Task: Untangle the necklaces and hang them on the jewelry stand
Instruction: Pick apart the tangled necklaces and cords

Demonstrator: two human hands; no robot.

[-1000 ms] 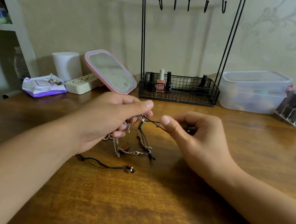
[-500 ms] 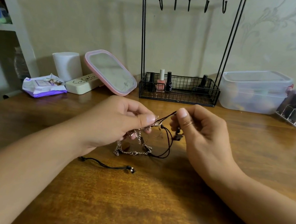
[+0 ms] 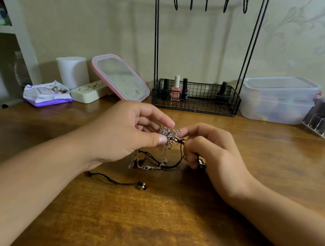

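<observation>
**Both hands pinch the knotted necklaces over mid-worktop**

The left hand (image 3: 125,136) and right hand (image 3: 213,155) meet above the middle of the wooden worktop (image 3: 162,228), each with thumb and fingertips clamped on the tangle of necklaces (image 3: 169,134). A silver chain (image 3: 144,166) and a loop of black cord (image 3: 172,165) hang from the knot down to the wood. A loose cord end (image 3: 115,181) lies flat just in front of the left wrist.

The near half of the worktop is bare wood. Behind the hands, the jewelry stand (image 3: 202,50) sits against the wall, its five hooks free and its wire basket holding nail polish bottles (image 3: 176,89). A pink-rimmed mirror (image 3: 120,77) leans to its left; a lidded plastic box (image 3: 276,100) sits to its right.

Half a second ago the hands were slightly apart with cord stretched between them; now the fingertips nearly touch and the chain is bunched at the pinch. The loose cord end has not moved.
</observation>
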